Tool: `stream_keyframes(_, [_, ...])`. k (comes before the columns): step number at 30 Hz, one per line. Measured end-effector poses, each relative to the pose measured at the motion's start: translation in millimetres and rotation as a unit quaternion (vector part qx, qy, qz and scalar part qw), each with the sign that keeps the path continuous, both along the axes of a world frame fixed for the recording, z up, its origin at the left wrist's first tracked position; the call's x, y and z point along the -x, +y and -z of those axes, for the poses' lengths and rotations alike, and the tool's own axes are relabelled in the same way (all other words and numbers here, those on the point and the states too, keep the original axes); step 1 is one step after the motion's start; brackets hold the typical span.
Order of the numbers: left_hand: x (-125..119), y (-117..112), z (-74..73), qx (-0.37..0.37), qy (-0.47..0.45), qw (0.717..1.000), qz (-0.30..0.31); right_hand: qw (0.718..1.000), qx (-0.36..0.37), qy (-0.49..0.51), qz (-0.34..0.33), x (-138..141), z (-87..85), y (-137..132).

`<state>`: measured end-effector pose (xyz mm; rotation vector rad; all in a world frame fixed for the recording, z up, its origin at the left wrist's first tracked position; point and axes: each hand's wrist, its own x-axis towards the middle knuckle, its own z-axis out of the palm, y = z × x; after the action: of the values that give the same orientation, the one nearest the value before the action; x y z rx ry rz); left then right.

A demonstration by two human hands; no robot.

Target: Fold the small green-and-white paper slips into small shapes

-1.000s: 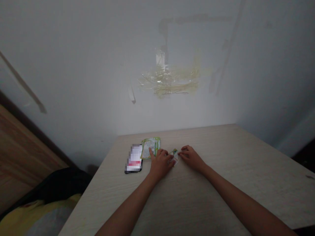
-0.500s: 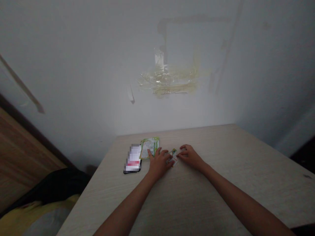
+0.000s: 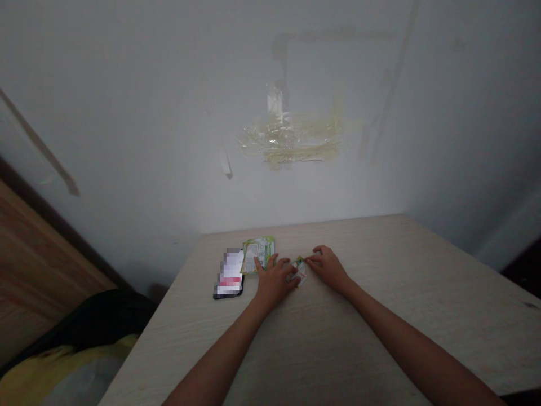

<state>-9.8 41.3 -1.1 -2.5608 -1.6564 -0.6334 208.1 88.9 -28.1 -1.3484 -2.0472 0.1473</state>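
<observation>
Flat on the table lies a small white card (image 3: 301,273) with green, yellow and red print; part of it is under my left hand (image 3: 274,280). That hand is spread, its index finger and thumb pressing on the card's left side. My right hand (image 3: 327,268) has thumb and index finger pinched at the card's upper right corner. Beneath the little-finger side of my left hand are green and white printed packets (image 3: 258,248), partly overlapping. Beside them, to the left, is a phone (image 3: 229,275) with a blurred screen.
The pale wooden table (image 3: 359,344) meets a grey wall (image 3: 169,113) at its back edge. Torn clear tape (image 3: 291,138) clings to the wall. At lower left, dark and yellow cloth (image 3: 63,366) lies beside a brown wooden panel (image 3: 25,270).
My right hand has moved slightly up, its pinched fingertips now at the card's upper corner instead of its right side. My left hand stays nearly in place.
</observation>
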Motion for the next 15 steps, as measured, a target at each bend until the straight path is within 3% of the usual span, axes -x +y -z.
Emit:
stream_keyframes(8, [-0.6, -1.5, -0.4, 0.0, -0.002, 1.0, 0.001, 0.998, 0.03, 0.047, -0.011, -6.4, 2.4, 4.5])
stream_keyframes(15, [-0.8, -2.6, -0.1, -0.001, 0.004, 1.0, 0.001, 0.987, 0.064, 0.106, -0.105, -13.9, -1.9, -2.2])
